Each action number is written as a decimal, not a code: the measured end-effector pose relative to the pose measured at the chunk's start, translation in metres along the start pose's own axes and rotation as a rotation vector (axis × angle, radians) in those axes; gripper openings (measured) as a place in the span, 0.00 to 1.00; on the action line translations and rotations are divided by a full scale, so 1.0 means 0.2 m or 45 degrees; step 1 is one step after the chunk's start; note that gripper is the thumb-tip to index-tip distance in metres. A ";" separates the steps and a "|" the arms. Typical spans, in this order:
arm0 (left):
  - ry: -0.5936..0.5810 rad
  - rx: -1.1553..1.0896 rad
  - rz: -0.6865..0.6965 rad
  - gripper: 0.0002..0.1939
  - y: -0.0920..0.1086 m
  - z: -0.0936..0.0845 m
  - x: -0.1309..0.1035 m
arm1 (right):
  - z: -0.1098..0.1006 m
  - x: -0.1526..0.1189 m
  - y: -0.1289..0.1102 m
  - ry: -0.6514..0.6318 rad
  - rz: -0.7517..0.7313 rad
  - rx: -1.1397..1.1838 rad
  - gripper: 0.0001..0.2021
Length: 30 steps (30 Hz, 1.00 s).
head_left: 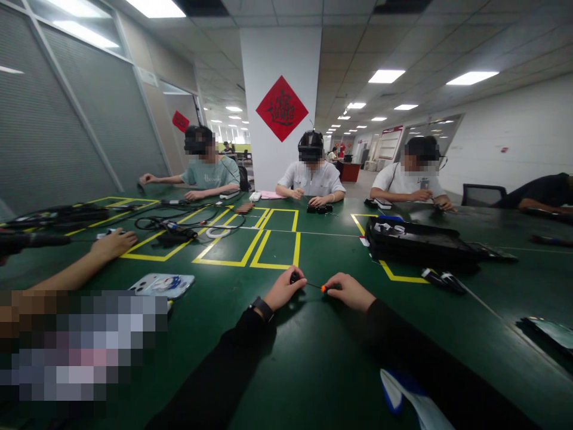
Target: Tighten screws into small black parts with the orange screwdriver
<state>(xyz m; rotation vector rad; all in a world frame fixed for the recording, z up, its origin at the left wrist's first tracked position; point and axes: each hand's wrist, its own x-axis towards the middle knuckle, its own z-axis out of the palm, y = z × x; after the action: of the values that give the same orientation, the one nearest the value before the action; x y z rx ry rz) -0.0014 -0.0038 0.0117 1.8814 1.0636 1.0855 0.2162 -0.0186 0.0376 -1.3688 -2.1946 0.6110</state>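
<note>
My left hand (285, 289) rests on the green table (313, 358) and is closed on a small black part (294, 278). My right hand (348, 291) grips a small screwdriver with an orange collar (323, 288). Its thin shaft (313, 285) points left into the black part. Both my arms are in black sleeves, and a black watch (262, 308) sits on my left wrist. The two hands are a short gap apart near the table's middle.
A black bag (416, 242) lies to the right, a phone in a patterned case (162, 285) to the left. Cables and devices (174, 230) sit inside yellow tape outlines. A neighbour's hand (114, 243) rests at left. Three people sit across the table.
</note>
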 end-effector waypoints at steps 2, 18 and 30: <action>0.020 0.006 -0.014 0.08 0.00 0.01 0.00 | 0.00 0.00 0.00 0.032 -0.060 -0.004 0.08; 0.006 0.022 0.016 0.08 0.03 0.02 -0.02 | 0.11 -0.19 -0.10 0.587 -0.002 0.393 0.13; -0.020 -0.043 -0.020 0.07 0.04 0.01 0.00 | 0.12 -0.15 -0.01 0.584 -0.109 -0.074 0.15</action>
<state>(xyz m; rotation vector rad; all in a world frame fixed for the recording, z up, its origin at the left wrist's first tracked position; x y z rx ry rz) 0.0023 -0.0081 0.0170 1.8494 1.0428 1.0718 0.2123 -0.0501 0.0142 -1.2836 -1.8958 0.1766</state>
